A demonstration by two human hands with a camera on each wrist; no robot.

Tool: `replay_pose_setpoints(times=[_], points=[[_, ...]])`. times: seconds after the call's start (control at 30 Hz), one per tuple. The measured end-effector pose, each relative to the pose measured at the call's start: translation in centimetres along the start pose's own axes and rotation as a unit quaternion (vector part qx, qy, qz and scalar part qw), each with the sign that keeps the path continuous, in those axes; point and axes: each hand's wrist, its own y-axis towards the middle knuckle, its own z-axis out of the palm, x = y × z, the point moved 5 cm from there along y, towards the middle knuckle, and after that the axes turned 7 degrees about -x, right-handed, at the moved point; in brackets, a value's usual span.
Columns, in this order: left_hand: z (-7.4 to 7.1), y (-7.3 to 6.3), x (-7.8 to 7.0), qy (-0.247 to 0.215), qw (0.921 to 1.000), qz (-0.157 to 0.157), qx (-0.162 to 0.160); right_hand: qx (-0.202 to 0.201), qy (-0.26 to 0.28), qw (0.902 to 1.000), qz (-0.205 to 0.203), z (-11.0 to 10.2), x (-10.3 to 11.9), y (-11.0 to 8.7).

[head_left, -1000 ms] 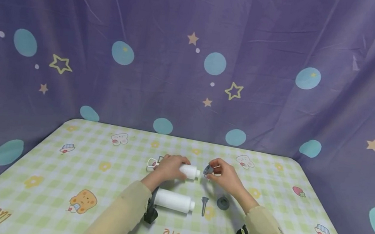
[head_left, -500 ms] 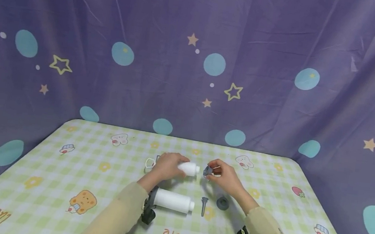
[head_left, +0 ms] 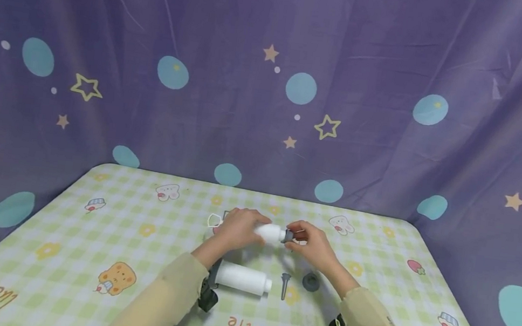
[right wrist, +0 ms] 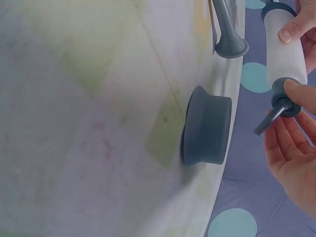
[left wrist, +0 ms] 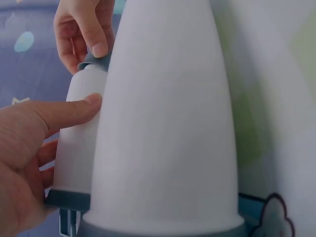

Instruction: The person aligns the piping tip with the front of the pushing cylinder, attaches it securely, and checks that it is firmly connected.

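Note:
My left hand (head_left: 235,230) grips a white bottle (head_left: 270,233) lying sideways above the table, its neck to the right. In the left wrist view this bottle has a dark grey base (left wrist: 68,199) with a frame-like part below it. My right hand (head_left: 311,245) pinches a grey cap (right wrist: 280,91) that meets the bottle's neck. From the cap a narrow grey spout (right wrist: 269,121) sticks out. Whether the cap is seated on the neck, I cannot tell. A second white bottle (head_left: 243,279) with a grey base lies nearer me, close to my left wrist.
To the right of the lying bottle is a loose grey spout (head_left: 284,286) with a flared end. A round grey cap (head_left: 310,281) sits beside it, below my right forearm. The checked tablecloth (head_left: 85,239) reaches back to a purple curtain (head_left: 225,137).
My left hand has raised the bottle slightly and moved it right, closing the gap to the grey cap. The right hand has stayed nearly still, still pinching the cap.

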Motion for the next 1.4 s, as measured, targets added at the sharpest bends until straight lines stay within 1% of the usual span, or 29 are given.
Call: replay_pose_setpoints(times=[0.2, 0.37, 0.53, 0.67, 0.87, 0.97, 1.23, 1.4], points=[[0.0, 0.1, -0.2, 0.018, 0.9998, 0.007, -0.008, -0.004, 0.006, 1.0000, 0.002, 0.0, 0.2, 0.1], [-0.1, 0.0, -0.4, 0.019, 0.9997, 0.006, -0.013, -0.007, 0.000, 1.0000, -0.003, 0.0, 0.5, 0.0], [-0.2, 0.0, -0.4, 0.010, 0.9998, 0.011, -0.010, -0.013, -0.005, 0.9998, -0.013, -0.2, 0.9, -0.2], [-0.4, 0.0, -0.4, 0.004, 0.9999, 0.013, -0.003, -0.009, -0.006, 0.9998, -0.020, -0.2, 1.1, -0.2], [-0.9, -0.1, -0.3, -0.022, 0.9997, 0.004, 0.004, -0.005, -0.007, 0.9996, -0.026, -0.3, 1.3, -0.1], [-0.9, -0.2, -0.3, -0.025, 0.9996, 0.000, 0.010, -0.002, -0.005, 0.9997, -0.024, -0.3, 1.3, -0.1], [-0.8, -0.2, -0.1, -0.029, 0.9995, 0.008, 0.003, 0.010, -0.004, 0.9993, -0.036, -0.3, 1.3, 0.0], [-0.9, -0.3, -0.2, -0.029, 0.9996, 0.007, 0.000, 0.025, 0.002, 0.9994, -0.024, -0.3, 0.9, 0.0]])
